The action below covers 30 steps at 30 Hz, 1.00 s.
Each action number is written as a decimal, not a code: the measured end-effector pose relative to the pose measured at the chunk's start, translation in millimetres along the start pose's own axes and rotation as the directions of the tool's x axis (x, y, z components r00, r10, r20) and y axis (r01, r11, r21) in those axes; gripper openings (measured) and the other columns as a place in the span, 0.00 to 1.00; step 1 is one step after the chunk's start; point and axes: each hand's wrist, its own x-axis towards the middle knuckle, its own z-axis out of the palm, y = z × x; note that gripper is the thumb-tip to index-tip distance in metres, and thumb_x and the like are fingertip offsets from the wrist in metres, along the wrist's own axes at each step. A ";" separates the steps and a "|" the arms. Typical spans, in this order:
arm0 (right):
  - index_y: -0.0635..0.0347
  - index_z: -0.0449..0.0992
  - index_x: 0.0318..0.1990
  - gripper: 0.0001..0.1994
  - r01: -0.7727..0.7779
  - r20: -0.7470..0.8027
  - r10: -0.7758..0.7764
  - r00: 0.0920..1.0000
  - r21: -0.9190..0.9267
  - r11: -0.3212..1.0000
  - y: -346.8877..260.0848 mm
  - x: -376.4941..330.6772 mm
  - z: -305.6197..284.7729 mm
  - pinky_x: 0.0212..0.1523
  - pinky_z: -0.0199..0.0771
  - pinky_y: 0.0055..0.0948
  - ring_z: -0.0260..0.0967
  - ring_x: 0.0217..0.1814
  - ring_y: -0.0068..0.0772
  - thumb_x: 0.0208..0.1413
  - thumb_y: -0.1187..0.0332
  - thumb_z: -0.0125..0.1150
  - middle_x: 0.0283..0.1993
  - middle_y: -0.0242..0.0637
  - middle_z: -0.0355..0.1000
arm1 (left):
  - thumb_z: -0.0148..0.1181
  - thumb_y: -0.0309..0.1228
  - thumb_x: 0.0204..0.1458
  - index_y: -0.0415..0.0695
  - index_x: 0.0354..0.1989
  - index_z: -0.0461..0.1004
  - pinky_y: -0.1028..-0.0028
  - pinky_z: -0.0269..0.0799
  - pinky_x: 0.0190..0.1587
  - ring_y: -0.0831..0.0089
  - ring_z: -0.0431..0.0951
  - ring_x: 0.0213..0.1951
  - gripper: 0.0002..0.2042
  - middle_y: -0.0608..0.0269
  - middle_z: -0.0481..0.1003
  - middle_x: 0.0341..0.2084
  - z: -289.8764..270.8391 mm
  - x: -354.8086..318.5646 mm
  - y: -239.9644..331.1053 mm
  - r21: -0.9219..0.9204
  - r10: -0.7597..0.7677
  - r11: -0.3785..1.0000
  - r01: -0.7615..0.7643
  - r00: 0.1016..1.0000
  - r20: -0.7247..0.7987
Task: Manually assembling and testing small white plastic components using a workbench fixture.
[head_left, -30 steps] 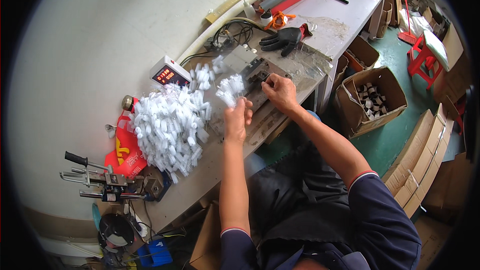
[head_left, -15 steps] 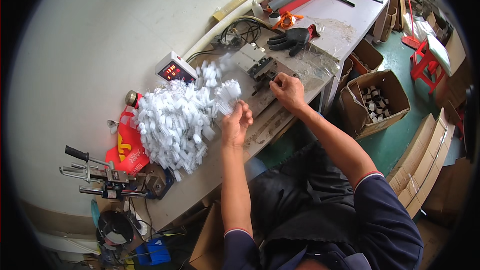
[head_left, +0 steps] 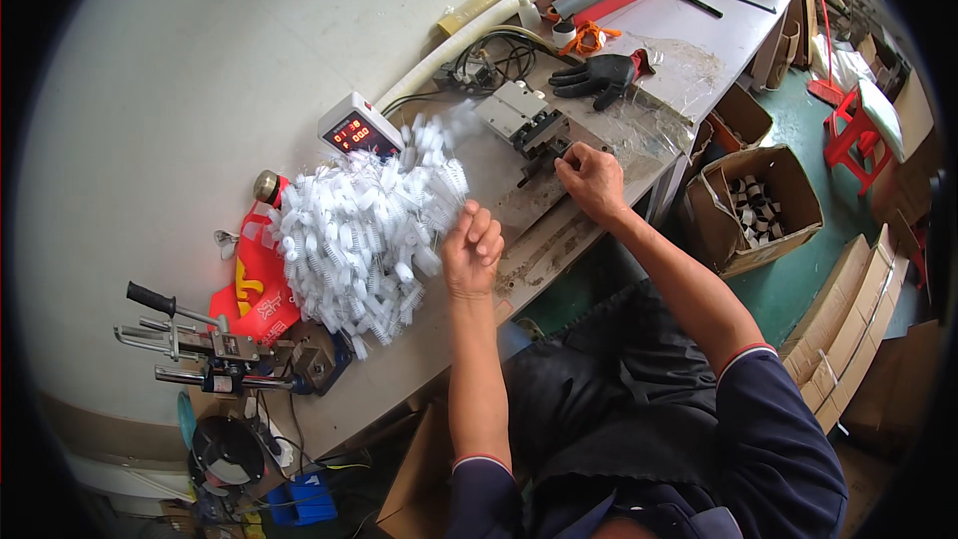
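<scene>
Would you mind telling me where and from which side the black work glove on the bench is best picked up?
Probably by the cuff: the black glove lies flat, fingers splayed toward the person's left, red-edged cuff at the right. Come from above on the cuff side; the bench there looks bare.

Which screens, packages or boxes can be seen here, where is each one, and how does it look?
Small white display box: bench back, by the wall; dark screen, red digits.
Red bag: left of the white parts pile; yellow print.
Open cardboard box: floor, right of bench; brown, holds small parts.
</scene>
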 end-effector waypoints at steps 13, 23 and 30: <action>0.59 0.72 0.30 0.07 0.597 0.152 -0.597 0.788 0.054 0.801 -15.1 -14.5 8.5 0.29 0.75 0.44 0.75 0.29 0.51 0.55 0.69 0.64 0.27 0.43 0.74 | 0.44 0.40 0.73 0.45 0.40 0.70 0.74 0.63 0.20 0.73 0.63 0.21 0.13 0.68 0.60 0.20 -3.7 -14.5 9.3 -0.002 0.130 0.991 -0.131 0.983 0.131; 0.57 0.75 0.43 0.09 0.627 0.339 -0.619 0.709 0.098 0.772 -80.2 -18.0 93.1 0.37 0.79 0.47 0.78 0.39 0.51 0.53 0.71 0.60 0.36 0.41 0.76 | 0.43 0.36 0.73 0.42 0.40 0.70 0.74 0.61 0.23 0.75 0.61 0.21 0.13 0.68 0.63 0.22 -7.9 -27.4 19.8 -0.150 0.526 0.848 -0.508 0.841 0.124; 0.56 0.78 0.40 0.09 0.666 0.566 -0.532 0.630 -0.040 0.745 -84.5 -7.3 142.5 0.40 0.81 0.46 0.80 0.42 0.51 0.55 0.66 0.58 0.40 0.45 0.79 | 0.42 0.37 0.73 0.42 0.40 0.70 0.73 0.61 0.23 0.75 0.61 0.21 0.14 0.68 0.63 0.22 -11.7 -21.7 16.7 -0.157 0.510 0.857 -0.491 0.851 0.127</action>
